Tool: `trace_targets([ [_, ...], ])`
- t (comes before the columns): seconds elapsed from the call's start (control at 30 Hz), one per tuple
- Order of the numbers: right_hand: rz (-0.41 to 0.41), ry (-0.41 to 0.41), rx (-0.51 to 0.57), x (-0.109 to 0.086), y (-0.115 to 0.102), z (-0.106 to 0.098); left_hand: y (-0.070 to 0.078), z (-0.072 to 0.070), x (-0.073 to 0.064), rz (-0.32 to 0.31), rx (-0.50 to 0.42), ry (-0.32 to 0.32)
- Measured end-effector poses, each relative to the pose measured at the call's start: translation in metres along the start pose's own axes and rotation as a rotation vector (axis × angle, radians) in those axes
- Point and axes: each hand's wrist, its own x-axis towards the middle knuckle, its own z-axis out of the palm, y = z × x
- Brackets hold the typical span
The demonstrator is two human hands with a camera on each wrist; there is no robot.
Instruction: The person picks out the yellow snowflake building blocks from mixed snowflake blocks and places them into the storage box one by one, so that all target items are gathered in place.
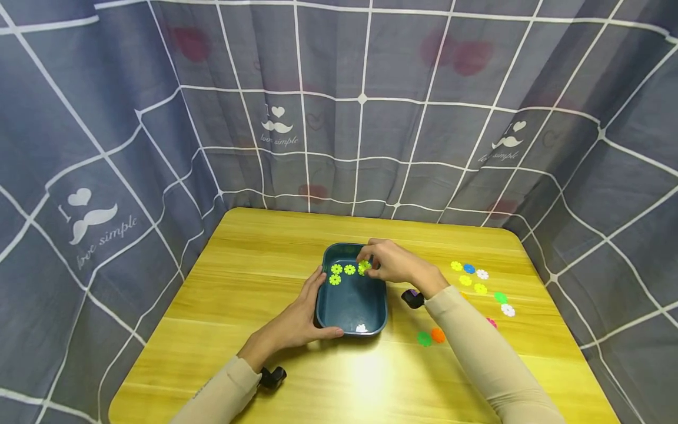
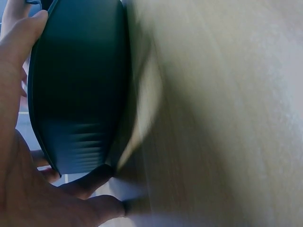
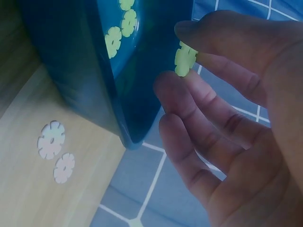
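Note:
A dark teal rectangular tray stands on the table. My left hand holds its near left corner, thumb along the near side and fingers along the left wall. In the left wrist view, the hand spans the tray's outer wall. Over the tray's far right part, my right hand pinches a yellow-green snowflake disc between thumb and fingers. Several matching discs lie inside along the far left portion. A white patch shows inside the near wall, too small to identify.
Several loose snowflake discs lie right of the tray: yellow, blue, white, green and orange. My right forearm partly covers others. A grey-blue checked curtain hangs around the wooden table.

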Motion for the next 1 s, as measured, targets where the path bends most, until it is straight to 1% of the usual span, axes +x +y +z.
trace_targets([
  [0.23,-0.020,-0.035,0.015,0.005,-0.002,0.002,0.002,0.001,-0.001,-0.007,-0.002,0.001],
  [0.4,-0.017,-0.062,0.018,0.010,-0.004,0.004,0.001,0.002,0.000,-0.013,0.001,0.000],
  [0.73,-0.039,-0.076,-0.015,0.024,-0.005,0.009,0.000,0.001,0.000,-0.012,0.001,0.002],
  [1.0,-0.045,-0.111,-0.003,0.031,-0.005,0.014,0.000,0.002,0.001,-0.018,0.017,0.003],
])
